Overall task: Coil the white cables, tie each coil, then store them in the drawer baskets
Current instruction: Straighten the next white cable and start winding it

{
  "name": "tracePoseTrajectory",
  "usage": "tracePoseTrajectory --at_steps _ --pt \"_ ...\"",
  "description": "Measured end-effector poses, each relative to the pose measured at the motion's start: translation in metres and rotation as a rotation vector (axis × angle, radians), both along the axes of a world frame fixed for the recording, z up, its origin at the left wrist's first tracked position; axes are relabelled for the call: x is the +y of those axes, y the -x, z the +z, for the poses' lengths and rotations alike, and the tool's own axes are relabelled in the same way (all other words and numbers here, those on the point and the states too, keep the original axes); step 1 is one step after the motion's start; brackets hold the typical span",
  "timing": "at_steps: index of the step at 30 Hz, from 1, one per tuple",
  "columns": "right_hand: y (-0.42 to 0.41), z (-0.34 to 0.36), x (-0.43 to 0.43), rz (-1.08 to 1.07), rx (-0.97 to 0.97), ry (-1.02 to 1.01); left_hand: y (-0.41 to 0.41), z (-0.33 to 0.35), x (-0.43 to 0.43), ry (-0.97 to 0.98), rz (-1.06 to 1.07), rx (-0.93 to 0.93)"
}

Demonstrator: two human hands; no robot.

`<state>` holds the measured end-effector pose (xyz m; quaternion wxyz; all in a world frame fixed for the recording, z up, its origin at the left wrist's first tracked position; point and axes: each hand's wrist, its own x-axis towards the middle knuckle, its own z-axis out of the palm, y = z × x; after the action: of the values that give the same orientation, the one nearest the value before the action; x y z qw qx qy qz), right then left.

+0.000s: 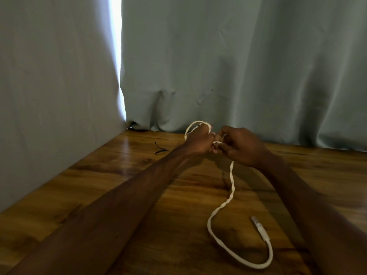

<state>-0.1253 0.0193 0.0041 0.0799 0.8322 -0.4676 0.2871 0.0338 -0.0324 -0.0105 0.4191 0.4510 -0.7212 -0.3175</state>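
Observation:
A flat white cable [231,187] runs from my hands down across the wooden table [123,175] and curls round to its plug end [260,228] near the front right. My left hand [198,141] grips a loop of the cable that arches above its knuckles. My right hand [240,146] is right beside it and pinches the cable where it passes between the two hands. Both hands hover a little above the table near its far edge.
A small black tie [161,149] lies on the table left of my left hand. Grey-green curtains [228,66] hang along the far and left edges of the table, with a bright gap [118,56] between them. No drawer or basket is in view.

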Motion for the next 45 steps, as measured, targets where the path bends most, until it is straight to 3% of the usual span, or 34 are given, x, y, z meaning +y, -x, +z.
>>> tracePoseTrajectory --at_steps 3,7,10,13,18,22,28,33,37,45 --pt "-0.001 0.001 -0.001 0.042 -0.009 -0.03 -0.005 0.0 -0.004 -0.039 -0.048 0.034" --pt "0.0 0.004 -0.001 0.056 -0.072 0.08 -0.011 0.005 0.0 -0.059 -0.13 0.051" --pt "0.007 0.008 -0.001 0.074 -0.072 0.07 -0.013 0.008 0.0 -0.316 -0.284 0.122" --pt "0.015 0.009 -0.001 0.081 -0.001 0.061 -0.016 0.012 0.001 -0.402 -0.398 -0.048" --pt "0.023 0.002 -0.006 -0.016 0.068 0.063 -0.027 0.024 0.015 -0.341 -0.491 -0.227" --pt "0.019 0.002 -0.006 0.04 -0.033 -0.019 -0.027 0.025 0.017 -0.456 -0.562 -0.104" --pt "0.006 -0.01 -0.004 0.059 -0.243 -0.356 -0.032 0.024 0.016 -0.625 -0.714 0.139" --pt "0.002 0.001 0.003 0.263 -0.636 -0.501 -0.024 0.026 0.024 -0.665 -0.84 0.317" --pt "0.006 0.011 0.012 0.437 -0.952 -0.79 -0.016 0.028 0.027 -0.718 -0.909 0.499" --pt "0.02 0.012 0.009 0.422 -0.877 -0.778 -0.014 0.03 0.033 -0.685 -0.861 0.565"
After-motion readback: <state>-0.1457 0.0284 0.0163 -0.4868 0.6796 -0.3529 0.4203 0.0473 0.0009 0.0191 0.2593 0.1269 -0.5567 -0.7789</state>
